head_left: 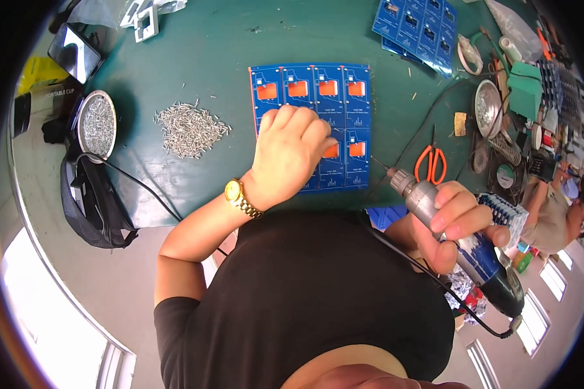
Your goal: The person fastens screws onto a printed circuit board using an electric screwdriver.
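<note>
A blue circuit board panel (pixel 359 117) with several orange-filled windows lies flat on the green table in front of me. Over its left and middle part is my left hand (pixel 291 152), fingers curled down and closed. The fingertips are mostly hidden under the hand, so whatever they pinch does not show. My right hand (pixel 457 217) is wrapped around a corded electric screwdriver (pixel 477 259), to the right of the panel. Its thin bit points up and left, apart from the board. Left of the panel sits a loose heap of small silver screws (pixel 191 129).
At far left stands a metal bowl (pixel 98 123) of small metal parts, near a black bag (pixel 87 204). Orange-handled cutters (pixel 431 165) and another metal bowl (pixel 488 109) lie right. More blue panels (pixel 422 29) are stacked at back right. Another person (pixel 551 223) sits far right.
</note>
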`<move>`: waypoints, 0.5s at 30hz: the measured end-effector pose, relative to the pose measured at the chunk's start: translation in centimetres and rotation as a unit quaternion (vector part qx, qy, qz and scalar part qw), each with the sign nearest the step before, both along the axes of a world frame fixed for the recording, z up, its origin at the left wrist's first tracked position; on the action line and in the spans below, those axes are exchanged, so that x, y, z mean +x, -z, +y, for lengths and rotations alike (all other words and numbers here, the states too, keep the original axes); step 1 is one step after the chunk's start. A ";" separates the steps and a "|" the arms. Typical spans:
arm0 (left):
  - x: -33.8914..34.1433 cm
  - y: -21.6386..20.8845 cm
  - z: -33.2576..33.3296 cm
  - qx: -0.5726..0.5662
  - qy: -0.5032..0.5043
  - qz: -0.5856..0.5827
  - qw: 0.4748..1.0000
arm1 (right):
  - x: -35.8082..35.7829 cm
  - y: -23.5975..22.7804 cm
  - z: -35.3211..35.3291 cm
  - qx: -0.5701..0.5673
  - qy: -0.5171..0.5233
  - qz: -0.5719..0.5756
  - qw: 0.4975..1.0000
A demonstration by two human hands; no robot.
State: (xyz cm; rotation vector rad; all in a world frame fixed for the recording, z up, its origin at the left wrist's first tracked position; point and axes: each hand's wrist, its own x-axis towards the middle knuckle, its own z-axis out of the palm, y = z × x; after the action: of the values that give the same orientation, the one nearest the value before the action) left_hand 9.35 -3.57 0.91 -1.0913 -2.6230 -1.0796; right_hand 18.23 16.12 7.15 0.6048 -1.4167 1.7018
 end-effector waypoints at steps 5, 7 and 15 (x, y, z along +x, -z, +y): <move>-0.7 0.0 1.2 -0.049 -0.024 0.019 0.998 | 1.2 0.2 0.9 -0.007 0.002 -0.028 1.000; -1.1 0.3 1.4 -0.030 0.035 0.034 0.998 | 1.2 -0.1 1.1 -0.017 -0.006 -0.034 0.999; -1.9 -0.6 2.1 -0.081 0.099 0.014 0.992 | 2.2 -0.1 1.5 -0.029 -0.023 -0.085 0.996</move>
State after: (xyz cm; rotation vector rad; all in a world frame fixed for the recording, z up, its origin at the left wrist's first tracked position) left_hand 7.42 -1.51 1.49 -1.4138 -2.6650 -0.8874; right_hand 20.43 17.64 7.25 0.4723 -1.4744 1.8623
